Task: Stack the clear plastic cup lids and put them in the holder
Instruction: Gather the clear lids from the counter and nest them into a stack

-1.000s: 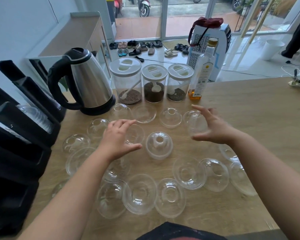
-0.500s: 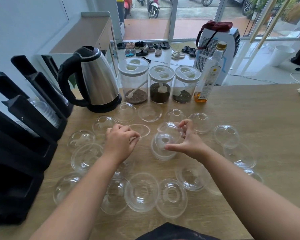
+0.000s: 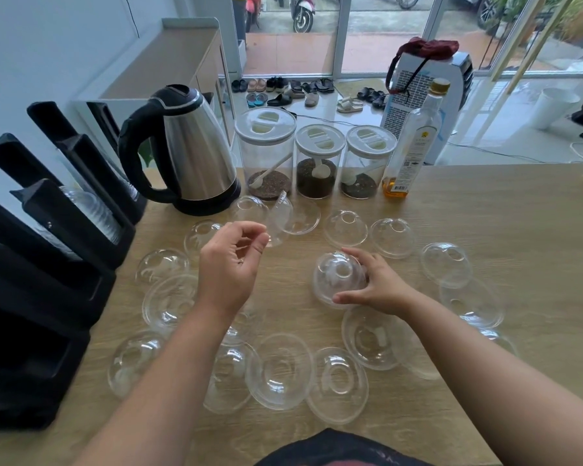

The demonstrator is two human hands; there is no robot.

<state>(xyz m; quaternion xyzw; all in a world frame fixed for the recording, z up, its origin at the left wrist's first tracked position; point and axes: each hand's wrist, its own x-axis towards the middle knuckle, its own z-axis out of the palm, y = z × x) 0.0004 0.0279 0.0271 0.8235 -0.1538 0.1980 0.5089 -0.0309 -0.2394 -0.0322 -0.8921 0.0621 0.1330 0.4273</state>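
Observation:
Several clear dome lids lie scattered over the wooden table (image 3: 485, 213), some dome up, some upside down. My left hand (image 3: 229, 264) pinches one lid (image 3: 280, 220) by its rim and holds it tilted on edge above the table. My right hand (image 3: 377, 287) grips a small stack of dome lids (image 3: 337, 277) standing at the table's middle, thumb at its near side and fingers round the far side. The black holder (image 3: 48, 237) stands along the left edge, with a row of stacked lids (image 3: 91, 210) in one of its slots.
A steel kettle (image 3: 189, 153) stands at the back left. Beside it are three clear jars (image 3: 317, 163) with white tops and a glass bottle (image 3: 414, 139). Loose lids ring both hands, including near the front edge (image 3: 280, 371).
My left hand picked up a lid and lifted it on edge. My right hand set a lid onto the middle one and now grips that stack.

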